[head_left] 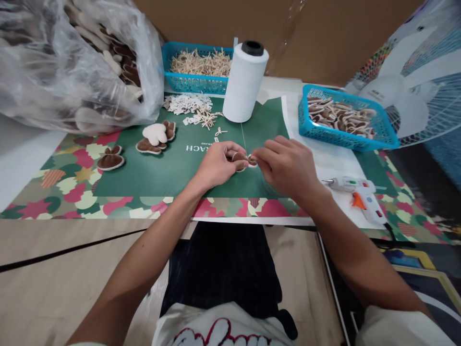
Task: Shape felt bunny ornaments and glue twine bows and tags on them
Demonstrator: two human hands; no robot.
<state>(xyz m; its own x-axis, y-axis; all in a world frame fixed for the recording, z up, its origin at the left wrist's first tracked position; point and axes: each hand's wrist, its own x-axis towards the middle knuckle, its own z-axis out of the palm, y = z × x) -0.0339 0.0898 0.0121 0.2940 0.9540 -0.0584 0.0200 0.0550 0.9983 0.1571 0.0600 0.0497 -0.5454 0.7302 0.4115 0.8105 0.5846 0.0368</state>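
Note:
Between my two hands is a small brown bunny-shaped fabric piece point(239, 157) with a pale edge. My left hand point(219, 163) is closed on its wider part. My right hand point(288, 163) pinches at its other end, where a white thread point(244, 137) comes down from the big thread cone point(246, 81); whether the fingertips hold thread or fabric is hidden. A tiny cord bow point(221, 131) lies just beyond my left hand. Further left are a lone brown bunny piece point(111, 158) and a small pile of brown and cream pieces point(154, 135).
A blue basket of cord bows point(198, 90) stands at the back, with white tags point(188, 103) before it. Another blue basket point(345, 138) holds brown pieces. A glue gun point(360, 192) lies right, near a fan point(406, 91). A plastic bag point(144, 62) of pieces fills the left.

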